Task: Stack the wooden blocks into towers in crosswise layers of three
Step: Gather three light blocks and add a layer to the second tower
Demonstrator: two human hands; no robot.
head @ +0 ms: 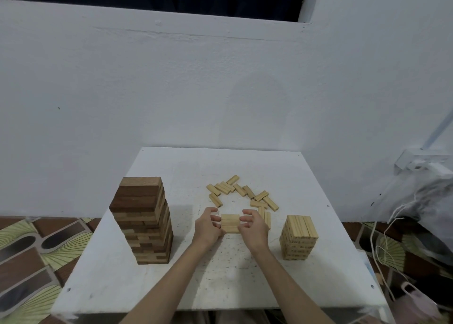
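White-painted wall behind, square white surface speckled w/ small marks in front of you, patterned brown-and-green floor tiles on both sides. Your left hand and right hand flank a low stack of pale wooden blocks at the centre; top layer shows three blocks side by side, running left-right. Left fingers are curled in against the stack's left end, right fingers likewise at its right end, so both hands press or lightly grip it. How many layers lie under the top one is hard to tell from this angle. Just beyond, approx. a dozen loose pale wooden blocks lie scattered flat in an arc. Tall tower of mixed dark and light brown wooden blocks stands on the left. Shorter tower of pale wooden blocks stands on the right, well apart from your hands. White cords and grey plastic bag at far right.
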